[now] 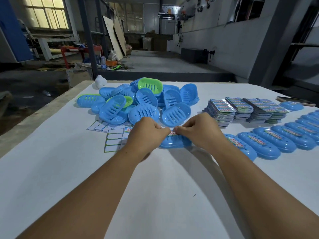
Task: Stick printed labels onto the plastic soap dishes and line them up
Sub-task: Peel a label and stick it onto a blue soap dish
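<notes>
Left hand: the left hand point(146, 133) is over the near middle of the table, with the fingers curled; its fingertips pinch the left end of a printed label point(173, 132).
Right hand: the right hand point(198, 130) is just right of the left one, fingers also curled, and it pinches the right end of the same label.
Label: it is small and colourful, stretched between the two hands, on or just above the top of a blue soap dish point(174, 142); I cannot tell if it is already stuck down.
Dish under the hands: it lies upside down on the white table point(155, 195), partly hidden by both hands.
Finished row: a row of labelled blue dishes point(276, 140) starts just right of the right hand and goes to the far right, each dish touching or almost touching the next one.
Pile: a heap of unlabelled dishes point(138, 100), mostly blue and a few green, lies far from the hands, a little to the left.
Label stacks: stacks of printed label sheets point(241, 109) stand far right of the hands, between the pile and the row.
Used sheets: empty backing sheets point(113, 140) lie flat at the left of the left hand.
Phone: a phone point(295, 101) lies at the far right edge.
</notes>
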`<state>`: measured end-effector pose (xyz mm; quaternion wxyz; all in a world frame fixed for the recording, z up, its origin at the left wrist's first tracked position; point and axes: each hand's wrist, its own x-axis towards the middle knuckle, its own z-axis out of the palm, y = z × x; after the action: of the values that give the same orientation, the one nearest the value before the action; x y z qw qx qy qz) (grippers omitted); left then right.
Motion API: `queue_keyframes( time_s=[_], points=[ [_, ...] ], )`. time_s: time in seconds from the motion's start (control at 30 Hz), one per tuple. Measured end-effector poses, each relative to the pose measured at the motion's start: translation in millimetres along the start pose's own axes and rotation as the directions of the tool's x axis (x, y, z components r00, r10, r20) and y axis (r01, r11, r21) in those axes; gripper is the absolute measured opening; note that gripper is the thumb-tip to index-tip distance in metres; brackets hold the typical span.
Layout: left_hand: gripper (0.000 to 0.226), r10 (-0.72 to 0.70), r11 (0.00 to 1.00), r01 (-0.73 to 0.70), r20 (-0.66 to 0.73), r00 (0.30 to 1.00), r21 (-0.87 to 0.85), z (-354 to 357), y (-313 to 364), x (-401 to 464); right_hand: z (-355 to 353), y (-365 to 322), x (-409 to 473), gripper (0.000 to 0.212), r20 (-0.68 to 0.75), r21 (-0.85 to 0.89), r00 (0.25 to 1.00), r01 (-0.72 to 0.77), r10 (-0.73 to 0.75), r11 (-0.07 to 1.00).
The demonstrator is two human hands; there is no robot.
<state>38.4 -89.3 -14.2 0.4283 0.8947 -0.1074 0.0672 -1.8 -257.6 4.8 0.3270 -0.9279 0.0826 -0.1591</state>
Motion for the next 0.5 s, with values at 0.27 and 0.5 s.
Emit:
queue_keyframes(
  time_s=[0.27, 0.5],
  points=[
    [0.033, 0.051, 0.983, -0.036, -0.080, 0.995, 0.181, 3.1, 2.1, 1.3, 3.2, -2.4, 1.1, 0.040, -0.022, -0.154, 0.999, 0.027, -0.031, 0.988],
    [0.033, 0.057, 0.988, -0.040, -0.113, 0.992, 0.148, 2.1, -2.1, 0.9, 4.5, -1.8, -2.8, 0.038, 0.050, -0.077, 0.986, 0.163, -0.159, 0.984]
  ],
)
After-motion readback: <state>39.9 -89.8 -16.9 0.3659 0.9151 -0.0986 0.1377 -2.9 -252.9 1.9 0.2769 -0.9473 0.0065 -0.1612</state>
